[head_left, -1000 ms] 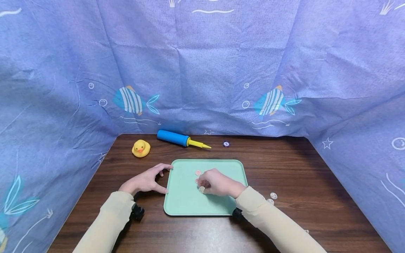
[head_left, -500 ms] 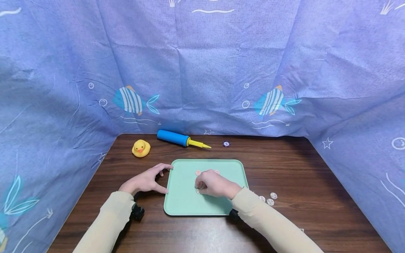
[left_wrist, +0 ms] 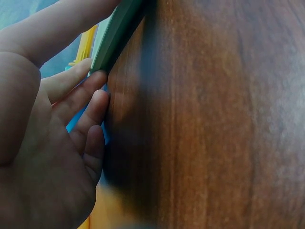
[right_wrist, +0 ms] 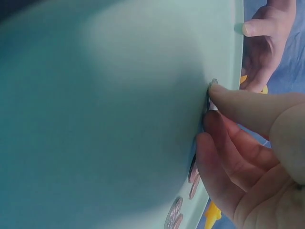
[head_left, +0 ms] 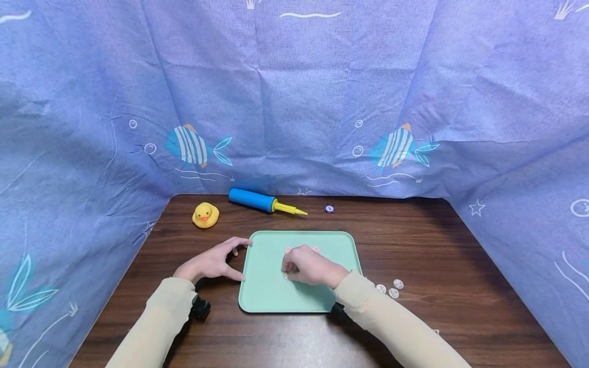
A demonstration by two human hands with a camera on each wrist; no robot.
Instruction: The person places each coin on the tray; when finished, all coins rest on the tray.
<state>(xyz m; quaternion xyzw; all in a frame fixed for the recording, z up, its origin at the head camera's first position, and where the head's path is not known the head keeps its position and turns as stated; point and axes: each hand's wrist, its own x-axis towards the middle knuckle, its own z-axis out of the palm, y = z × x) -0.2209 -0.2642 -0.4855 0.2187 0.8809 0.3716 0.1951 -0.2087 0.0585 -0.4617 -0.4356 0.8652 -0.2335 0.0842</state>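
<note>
On the pale green tray (head_left: 262, 301) my right hand (head_left: 310, 266) pinches a silvery coin (head_left: 286, 276) between thumb and fingertips. In the right wrist view the coin (right_wrist: 213, 102) lies low against the tray surface, partly covered by the thumb (right_wrist: 233, 100) and fingers. Several other coins (right_wrist: 174, 212) lie near it toward the tray's far side; two coppery ones, such as the right coin (head_left: 317, 250), peek out behind my knuckles. My left hand (head_left: 213, 261) rests at the tray's left rim, thumb and fingers spread apart, fingertips right at the edge.
Silvery coins (head_left: 393, 293) lie on the brown table (head_left: 414, 235) right of the tray, beside my right sleeve. Along the back sit a yellow rubber duck (head_left: 205, 215), a blue hand pump (head_left: 250, 200) with yellow nozzle, and a poker chip (head_left: 329, 208). Blue cloth (head_left: 294, 102) surrounds the table.
My right hand has shifted slightly left with the silvery coin, bringing it from tilted in the fingers down to the tray. My left hand has stayed put.
</note>
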